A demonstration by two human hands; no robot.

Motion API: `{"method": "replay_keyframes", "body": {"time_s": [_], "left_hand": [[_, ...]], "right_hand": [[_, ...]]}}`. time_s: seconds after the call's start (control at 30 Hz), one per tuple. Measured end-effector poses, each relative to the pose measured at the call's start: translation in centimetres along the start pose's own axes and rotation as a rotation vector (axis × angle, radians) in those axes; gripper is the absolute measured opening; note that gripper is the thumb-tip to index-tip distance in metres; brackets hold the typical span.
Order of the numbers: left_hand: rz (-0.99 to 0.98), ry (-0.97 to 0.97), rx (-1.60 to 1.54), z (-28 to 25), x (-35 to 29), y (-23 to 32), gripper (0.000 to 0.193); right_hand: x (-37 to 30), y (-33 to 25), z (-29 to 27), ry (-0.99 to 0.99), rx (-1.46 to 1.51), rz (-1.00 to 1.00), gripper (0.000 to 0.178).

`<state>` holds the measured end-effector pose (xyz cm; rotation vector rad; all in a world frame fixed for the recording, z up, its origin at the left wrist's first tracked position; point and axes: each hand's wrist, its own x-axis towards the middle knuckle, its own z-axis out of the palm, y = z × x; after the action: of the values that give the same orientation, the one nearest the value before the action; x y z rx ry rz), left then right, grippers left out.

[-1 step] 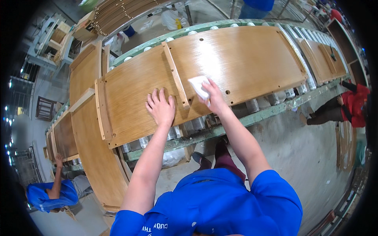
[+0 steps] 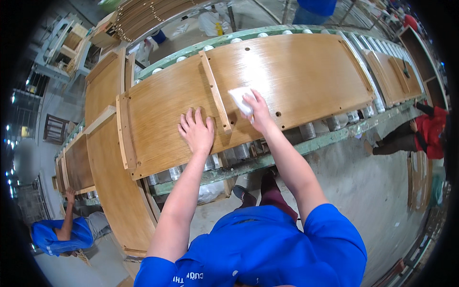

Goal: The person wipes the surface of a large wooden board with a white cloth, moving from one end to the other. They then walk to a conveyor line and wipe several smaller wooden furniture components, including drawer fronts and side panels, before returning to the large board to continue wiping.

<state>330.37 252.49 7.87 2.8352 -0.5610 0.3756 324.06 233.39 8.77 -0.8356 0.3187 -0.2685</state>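
A long varnished wood panel (image 2: 167, 105) lies across the roller conveyor in front of me. My left hand (image 2: 197, 134) rests flat on it, fingers spread, left of a narrow wooden cross strip (image 2: 214, 91). To the right of that strip, my right hand (image 2: 258, 112) grips a folded white cloth (image 2: 241, 98) against the panel's glossy surface. The cloth's underside is hidden. Near the right wrist, a dark round hole (image 2: 278, 114) shows in the panel. Another wooden strip (image 2: 124, 131) runs along its left end.
Green conveyor rails (image 2: 306, 146) run along both long sides. More panels stand at the left (image 2: 112, 177) and right (image 2: 389, 79). A co-worker in blue (image 2: 64, 234) touches a panel at the far left; a person in red (image 2: 430, 129) is at the right.
My right hand and the cloth have shifted slightly away from me and to the left over the panel. My left hand stays in place on the wood.
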Motion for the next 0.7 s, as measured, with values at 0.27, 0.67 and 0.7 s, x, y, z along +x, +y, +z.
{"method": "replay_keyframes", "body": {"time_s": [0.27,0.67,0.7], "left_hand": [[-0.003,-0.031,-0.024,-0.1,0.6,1.5,0.046],[-0.022,-0.028,-0.025,-0.4,0.6,0.8,0.046],[-0.014,-0.020,-0.030,-0.4,0.7,0.8,0.046]], "right_hand": [[16.5,-0.3,1.5,0.131,-0.805,-0.527,0.036],[20.1,-0.8,3.4,0.160,-1.182,-0.494,0.040],[20.1,-1.0,3.3,0.164,-1.191,-0.494,0.040]]}}
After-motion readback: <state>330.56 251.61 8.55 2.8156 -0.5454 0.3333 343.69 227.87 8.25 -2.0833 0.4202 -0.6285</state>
